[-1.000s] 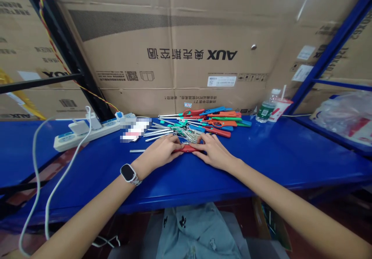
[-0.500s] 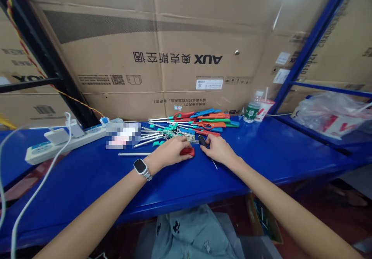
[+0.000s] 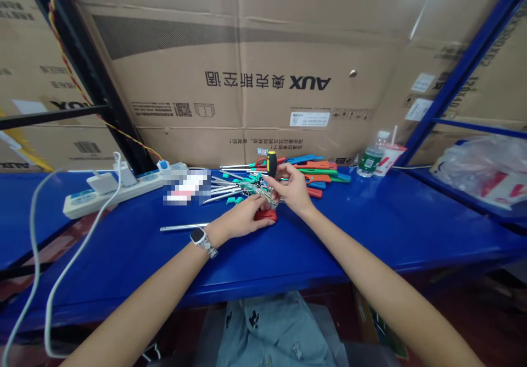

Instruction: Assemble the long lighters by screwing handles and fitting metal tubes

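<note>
My left hand (image 3: 246, 217) is closed around a red long-necked lighter (image 3: 267, 215), low over the table; a metal tube (image 3: 181, 227) sticks out on the far side of the wrist, apparently its neck. In my right hand (image 3: 293, 188) is a screwdriver (image 3: 272, 163) with a black and yellow handle, upright, gripped below the handle; its tip is hard to make out near the red lighter. Just behind both hands lies a pile of metal tubes (image 3: 222, 191) with green pieces and thin wires. Further back are several lighters (image 3: 317, 165) in orange, red, blue and green.
On the blue table (image 3: 370, 218) a white power strip (image 3: 82, 205) with plugs and cables lies at the left. A plastic bottle (image 3: 369, 161) and a red-and-white cup (image 3: 389, 161) stand at the back right. Behind rises a large cardboard box (image 3: 263, 37); a plastic bag (image 3: 486, 169) sits at the right.
My right hand has lifted the screwdriver from its tilted position and turned it upright, moving left to the red lighter. My left hand keeps its hold. The view has shifted slightly left.
</note>
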